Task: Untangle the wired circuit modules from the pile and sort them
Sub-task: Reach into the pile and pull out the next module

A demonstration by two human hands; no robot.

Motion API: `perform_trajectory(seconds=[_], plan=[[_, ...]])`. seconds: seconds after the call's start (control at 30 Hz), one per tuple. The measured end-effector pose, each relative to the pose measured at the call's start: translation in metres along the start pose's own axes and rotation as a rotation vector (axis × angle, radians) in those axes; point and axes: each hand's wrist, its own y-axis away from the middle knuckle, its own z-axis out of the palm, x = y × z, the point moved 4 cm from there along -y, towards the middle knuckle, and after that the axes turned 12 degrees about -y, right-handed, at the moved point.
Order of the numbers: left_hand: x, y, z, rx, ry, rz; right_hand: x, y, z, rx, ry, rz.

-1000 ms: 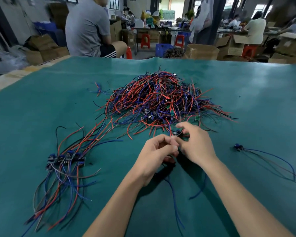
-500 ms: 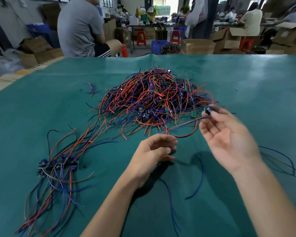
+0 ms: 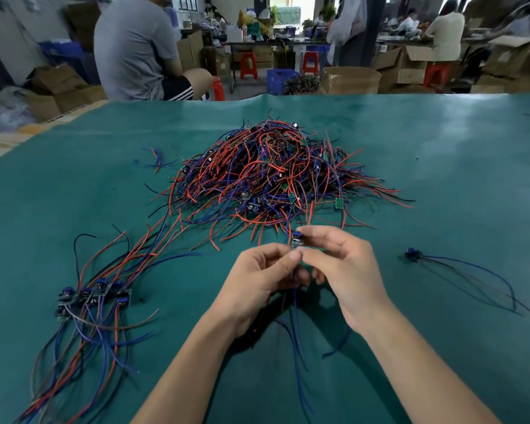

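On the green bench [image 3: 74,209], both hands' grips pinch one module [image 3: 296,241]; its wires are best drawn gently clear of the pile [image 3: 270,175].

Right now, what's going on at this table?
A person is sorting wired circuit modules on a green mat. Both hands meet just in front of the big tangled pile: the right hand pinches a small module, and the left hand grips its wires, which hang down toward the mat. A row of sorted modules lies to the left with wires fanned out, and a single module lies apart on the right.
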Motion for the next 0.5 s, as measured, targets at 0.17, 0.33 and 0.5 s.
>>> perform_trajectory(seconds=[0.17, 0.33, 0.5], plan=[[0.0, -0.002, -0.001, 0.054, 0.04, 0.003, 0.004, -0.002, -0.003, -0.029, -0.113, 0.091], [-0.001, -0.002, -0.001, 0.049, -0.032, -0.009, 0.0, -0.005, -0.011, 0.088, -0.111, -0.007], [-0.002, -0.002, -0.002, 0.035, -0.072, -0.001, -0.001, -0.008, -0.019, 0.145, -0.016, -0.116]])
